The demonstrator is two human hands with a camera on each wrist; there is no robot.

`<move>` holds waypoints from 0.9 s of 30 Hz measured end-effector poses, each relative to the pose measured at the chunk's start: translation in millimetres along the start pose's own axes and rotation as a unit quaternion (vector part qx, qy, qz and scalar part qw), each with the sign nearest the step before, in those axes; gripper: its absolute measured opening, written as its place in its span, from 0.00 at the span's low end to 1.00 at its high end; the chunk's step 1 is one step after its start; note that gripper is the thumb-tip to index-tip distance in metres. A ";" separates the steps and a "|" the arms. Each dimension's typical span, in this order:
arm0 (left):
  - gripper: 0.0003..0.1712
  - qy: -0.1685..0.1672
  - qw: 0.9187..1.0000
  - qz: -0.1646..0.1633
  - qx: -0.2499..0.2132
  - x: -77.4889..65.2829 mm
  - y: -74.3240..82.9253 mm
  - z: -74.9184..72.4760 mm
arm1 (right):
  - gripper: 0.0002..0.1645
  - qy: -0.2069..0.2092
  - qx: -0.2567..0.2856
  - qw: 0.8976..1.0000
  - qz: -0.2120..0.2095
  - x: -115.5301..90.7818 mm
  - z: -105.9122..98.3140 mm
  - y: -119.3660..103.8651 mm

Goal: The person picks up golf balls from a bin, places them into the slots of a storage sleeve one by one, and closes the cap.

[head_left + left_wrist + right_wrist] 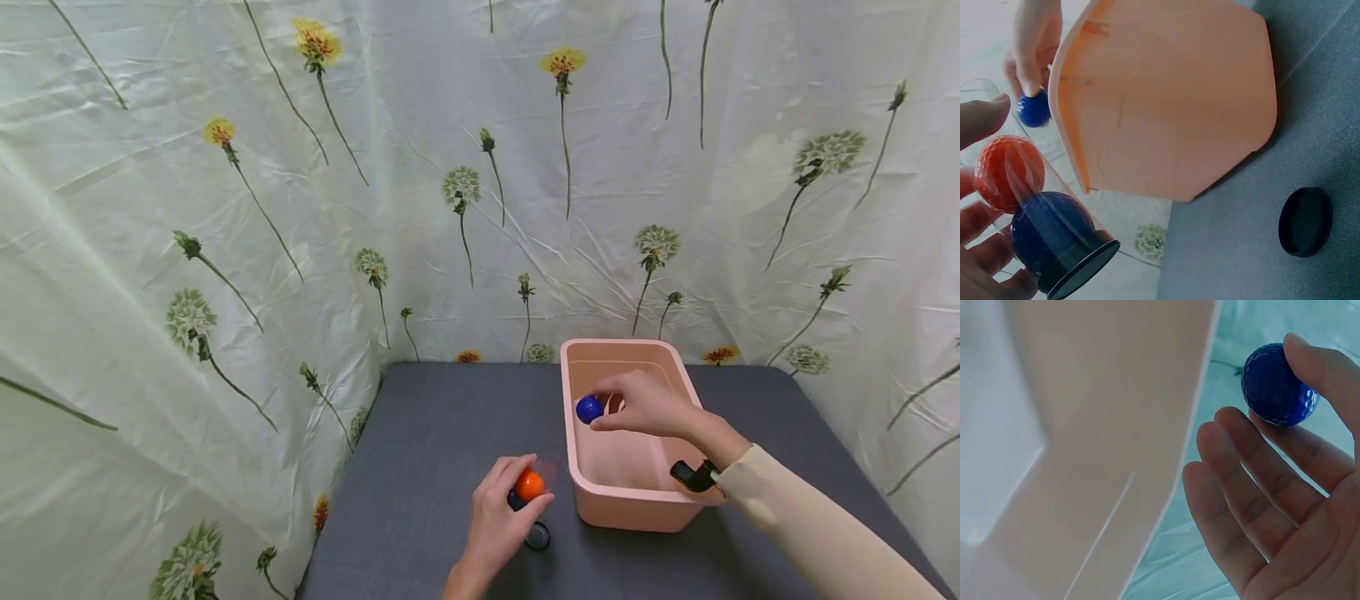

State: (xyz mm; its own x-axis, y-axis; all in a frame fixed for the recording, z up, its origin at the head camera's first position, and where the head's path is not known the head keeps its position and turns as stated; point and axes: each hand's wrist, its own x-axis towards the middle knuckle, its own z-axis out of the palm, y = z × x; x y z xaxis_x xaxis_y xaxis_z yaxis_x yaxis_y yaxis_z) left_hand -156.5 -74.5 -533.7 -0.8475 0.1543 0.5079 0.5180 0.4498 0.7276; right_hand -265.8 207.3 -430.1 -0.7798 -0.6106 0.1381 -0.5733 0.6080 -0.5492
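Observation:
My left hand (495, 512) grips a clear tube (1050, 181) beside the pink bin (633, 510). Inside the tube sit an orange golf ball (1009, 173) and a dark blue golf ball (1050, 232), the blue one against the black end cap (1082, 272). Above the bin's opening, my right hand (641, 404) pinches another blue golf ball (1277, 384) between thumb and index finger, the other fingers loosely extended. A loose black cap (537, 537) lies on the table just right of the left wrist.
The bin stands on the right half of the dark grey table (442, 433). Behind and to the left hangs a pale curtain (420, 208) printed with dandelions. A dark band (693, 476) circles the right wrist, below a cream sleeve (810, 517).

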 end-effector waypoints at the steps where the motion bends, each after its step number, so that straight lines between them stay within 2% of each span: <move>1: 0.30 -0.001 1.000 -0.003 -0.001 0.1 0.7 0.0 | 0.21 0.005 0.006 1.000 0.000 -2.2 0.9 -3.3; 6: 0.29 -0.011 1.000 -0.027 -0.001 0.6 4.7 -0.1 | 0.22 0.014 0.049 0.999 0.002 -12.7 5.8 -19.0; 9: 0.29 -0.012 0.999 -0.031 -0.003 0.4 5.6 0.5 | 0.22 0.011 0.070 0.997 -0.002 -19.2 9.0 -28.1; 15: 0.30 -0.004 1.000 -0.014 -0.003 -0.4 4.7 2.0 | 0.18 0.004 0.105 0.994 -0.016 -29.2 20.7 -44.0; 21: 0.29 -0.001 1.000 0.000 -0.007 -2.2 3.7 -0.1 | 0.21 0.007 0.136 0.990 -0.029 -31.3 33.0 -57.1; 27: 0.29 0.007 1.000 0.017 -0.004 -4.8 2.4 -2.3 | 0.23 0.008 0.137 0.990 -0.029 -31.0 42.7 -62.8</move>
State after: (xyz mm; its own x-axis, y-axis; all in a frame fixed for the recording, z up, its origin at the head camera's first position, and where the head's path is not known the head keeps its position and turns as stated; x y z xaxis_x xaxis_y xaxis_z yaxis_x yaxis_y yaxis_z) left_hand -150.9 -76.2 -533.4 -0.8283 0.1575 0.5378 0.5467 0.4373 0.7140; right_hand -194.9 166.3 -435.0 -0.7522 -0.6317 0.1875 -0.5294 0.4099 -0.7427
